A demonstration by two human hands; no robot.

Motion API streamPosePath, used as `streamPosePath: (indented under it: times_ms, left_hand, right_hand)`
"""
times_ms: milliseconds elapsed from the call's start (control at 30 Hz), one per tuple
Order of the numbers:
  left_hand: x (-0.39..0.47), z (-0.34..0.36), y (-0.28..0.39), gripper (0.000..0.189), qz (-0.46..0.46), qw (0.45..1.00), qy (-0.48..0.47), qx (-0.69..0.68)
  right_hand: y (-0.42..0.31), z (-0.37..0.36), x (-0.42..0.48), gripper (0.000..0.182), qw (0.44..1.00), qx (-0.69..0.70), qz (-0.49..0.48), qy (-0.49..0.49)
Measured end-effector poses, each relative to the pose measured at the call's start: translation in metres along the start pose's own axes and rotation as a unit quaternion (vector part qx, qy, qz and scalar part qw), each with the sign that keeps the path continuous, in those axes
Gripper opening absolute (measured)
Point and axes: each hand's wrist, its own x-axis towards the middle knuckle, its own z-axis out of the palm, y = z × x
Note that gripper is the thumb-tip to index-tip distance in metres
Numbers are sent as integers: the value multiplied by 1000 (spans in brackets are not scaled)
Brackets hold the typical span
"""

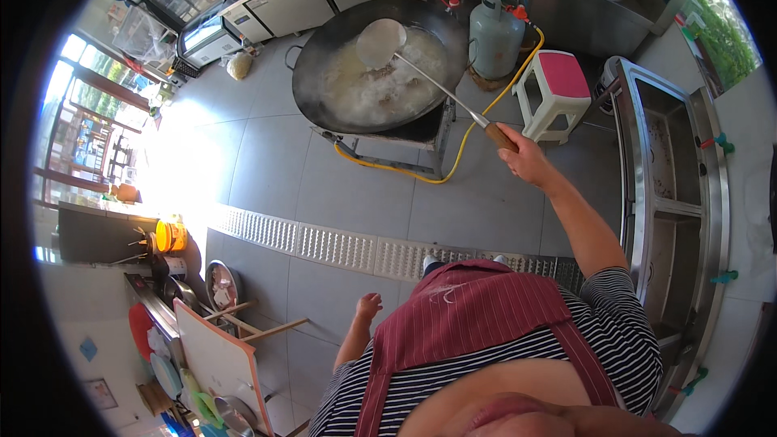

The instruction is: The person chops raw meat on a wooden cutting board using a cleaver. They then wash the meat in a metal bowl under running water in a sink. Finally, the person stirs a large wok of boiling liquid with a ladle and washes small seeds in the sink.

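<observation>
My right hand (527,156) grips the wooden handle of a long metal skimmer or ladle (438,85). Its broad round head (381,43) is over a large dark wok (309,94), above or at the liquid; contact is unclear. Cloudy liquid (364,94) bubbles and steams inside, with brownish pieces partly visible through the steam. Under the wok stands a metal burner frame (438,142). My left hand (368,305) hangs beside my maroon apron (467,309), fingers curled, with no object visible in it.
A gas cylinder (496,36) stands right of the wok; a yellow hose (464,144) loops across the floor. Nearby are a red-topped stool (557,79) and a steel sink (672,209). A metal drain grate (337,249) crosses the floor. A basin (210,276) of pale pieces sits left.
</observation>
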Motion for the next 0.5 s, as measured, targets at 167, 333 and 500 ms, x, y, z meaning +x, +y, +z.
streamPosePath:
  times_ms: [167,333,500]
  left_hand:
    - [-14,-22,5,33,14,1000,2,-6]
    - [35,-48,-43,32,2,985,-54,164]
    - [81,-21,-28,32,-43,980,-100,169]
  right_hand:
    - [6,91,73,55,888,-448,-107,15]
    - [-13,143,84,45,836,-535,-119,12]
    - [8,165,75,57,905,-387,-55,-165]
